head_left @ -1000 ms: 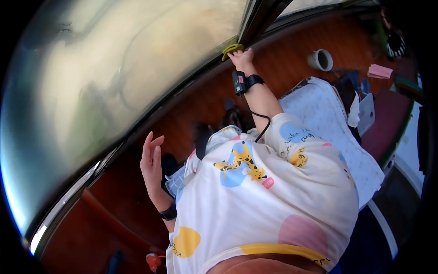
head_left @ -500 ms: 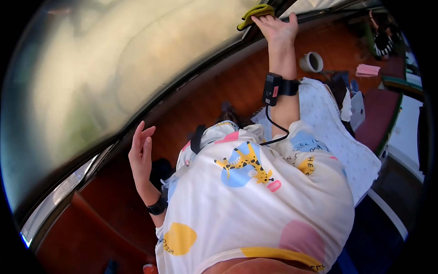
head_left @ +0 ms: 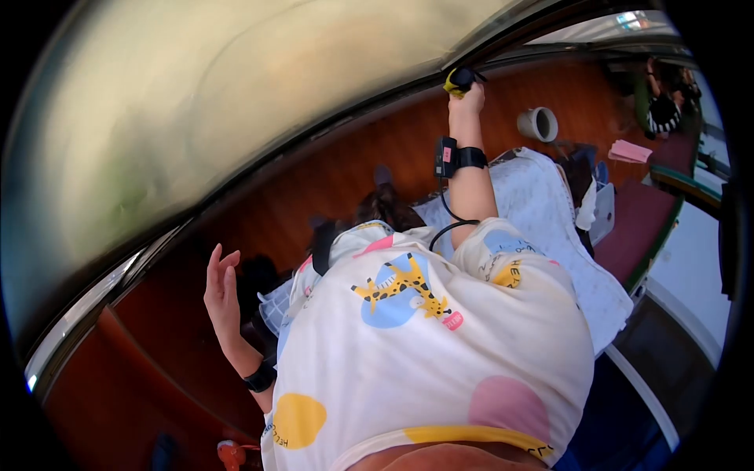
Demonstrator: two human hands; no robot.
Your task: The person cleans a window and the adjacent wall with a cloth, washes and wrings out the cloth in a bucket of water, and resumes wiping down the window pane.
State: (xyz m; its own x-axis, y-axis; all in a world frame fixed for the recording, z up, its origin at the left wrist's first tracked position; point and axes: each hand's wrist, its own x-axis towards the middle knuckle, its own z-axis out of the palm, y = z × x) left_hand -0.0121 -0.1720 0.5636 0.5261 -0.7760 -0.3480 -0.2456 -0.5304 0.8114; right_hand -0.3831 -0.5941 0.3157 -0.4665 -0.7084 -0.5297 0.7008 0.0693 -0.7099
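My right hand (head_left: 469,98) is stretched far forward, gripping a bunched yellow and dark cloth (head_left: 454,82). That cloth is at the lower frame of a large hazy window pane (head_left: 259,86); whether it touches the glass I cannot tell. Off to the left, my left hand (head_left: 222,292) is raised beside the window's lower edge, fingers extended and apart, holding nothing. Black bands circle both wrists, and the right one carries a small box (head_left: 445,157) with a cable.
A pale bucket (head_left: 537,124) stands on the reddish-brown wood floor (head_left: 569,86). Pink cloths or sheets (head_left: 630,151) lie to its right. A white patterned sheet (head_left: 542,228) spreads beside my right arm, near a maroon bench (head_left: 640,228). Another person (head_left: 664,114) is at the upper right.
My right hand has come down and closer with the cloth, from flat fingers on it to a closed grip. My left hand stays raised and open; the whole view has shifted slightly.
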